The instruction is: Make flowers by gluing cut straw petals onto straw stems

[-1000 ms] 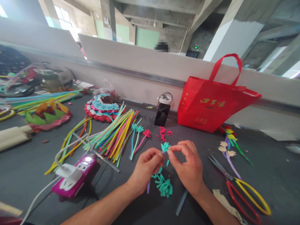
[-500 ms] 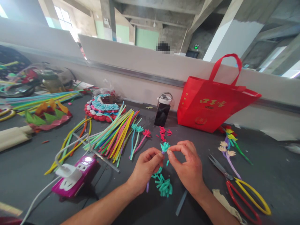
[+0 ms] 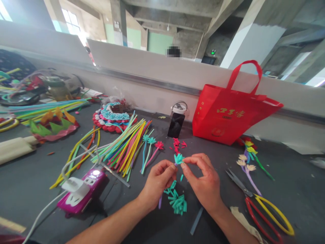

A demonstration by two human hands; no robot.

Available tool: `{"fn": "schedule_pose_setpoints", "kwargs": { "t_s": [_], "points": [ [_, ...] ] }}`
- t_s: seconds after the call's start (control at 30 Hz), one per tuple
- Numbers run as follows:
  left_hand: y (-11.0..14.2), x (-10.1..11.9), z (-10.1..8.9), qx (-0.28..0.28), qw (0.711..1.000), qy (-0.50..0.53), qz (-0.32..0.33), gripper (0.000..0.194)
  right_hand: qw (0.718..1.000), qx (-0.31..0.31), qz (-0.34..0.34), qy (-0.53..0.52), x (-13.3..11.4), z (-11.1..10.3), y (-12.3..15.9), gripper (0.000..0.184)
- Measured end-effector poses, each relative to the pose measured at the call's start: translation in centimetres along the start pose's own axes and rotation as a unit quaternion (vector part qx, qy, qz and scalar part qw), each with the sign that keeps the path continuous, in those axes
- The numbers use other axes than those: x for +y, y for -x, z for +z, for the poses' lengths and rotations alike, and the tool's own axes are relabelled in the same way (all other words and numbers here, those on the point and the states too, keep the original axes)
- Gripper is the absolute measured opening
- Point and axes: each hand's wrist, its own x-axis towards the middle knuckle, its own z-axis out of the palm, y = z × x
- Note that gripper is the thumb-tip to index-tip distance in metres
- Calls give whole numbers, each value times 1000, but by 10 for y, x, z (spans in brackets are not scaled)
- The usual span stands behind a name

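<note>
My left hand (image 3: 160, 179) is closed on the purple stem of a pipe-cleaner flower (image 3: 179, 159) with teal petals. The stem's lower end pokes out beneath that hand. From the other side, my right hand (image 3: 204, 174) pinches at the edge of the teal petals with thumb and forefinger. Below the hands lies a heap of short teal pipe-cleaner pieces (image 3: 178, 202). Beyond the flower are small red pieces (image 3: 176, 144). Several finished-looking flowers, two teal and one red (image 3: 159, 145), lie to the left on their stems.
A bundle of coloured pipe cleaners (image 3: 132, 142) and a purple power strip (image 3: 83, 191) lie left. At right are scissors (image 3: 250, 194), other flowers (image 3: 246, 162) and a red bag (image 3: 228, 115). A phone (image 3: 176, 124) leans on a bottle. A low partition (image 3: 142, 64) stands behind.
Both hands stay almost in place at the teal flower, with only a slight shift of the right fingers. The whole view has moved very slightly.
</note>
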Motion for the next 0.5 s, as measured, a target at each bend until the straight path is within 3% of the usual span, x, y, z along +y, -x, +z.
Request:
{"fn": "schedule_pose_setpoints", "kwargs": {
  "t_s": [0.5],
  "points": [
    [1, 2, 1, 10, 1000, 21, -16, 27, 1000, 8, -7, -21, -2, -1, 0, 8]
  ]
}}
